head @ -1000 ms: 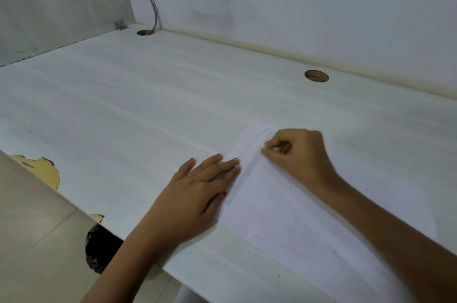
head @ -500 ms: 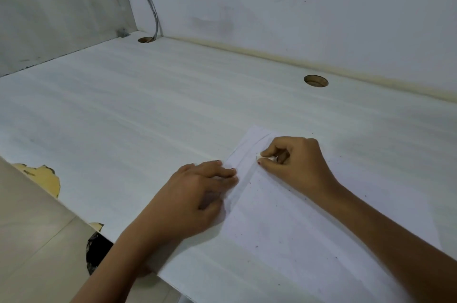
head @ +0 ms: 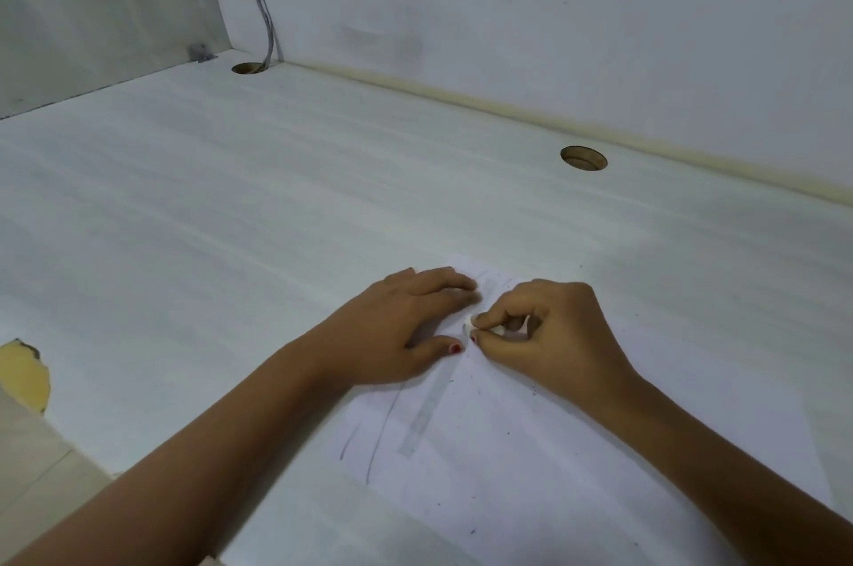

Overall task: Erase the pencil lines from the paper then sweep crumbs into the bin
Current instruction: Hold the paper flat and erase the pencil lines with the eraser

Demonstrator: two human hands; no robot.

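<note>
Several pencil lines (head: 383, 427) show on the paper (head: 531, 450) lying flat on the desk (head: 231, 219); light, limp and crease-prone, it is pressed by the left hand (head: 406, 325), fingers flat, just beside the eraser (head: 471, 321) pinched in the right hand (head: 549, 334), judged the correct hold-down point.

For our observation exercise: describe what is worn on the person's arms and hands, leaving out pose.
The left forearm and right forearm are bare, with no sleeves in view. Neither the left hand nor the right hand shows a ring, watch, bracelet or glove. The visible thumbnails carry red polish.
</note>
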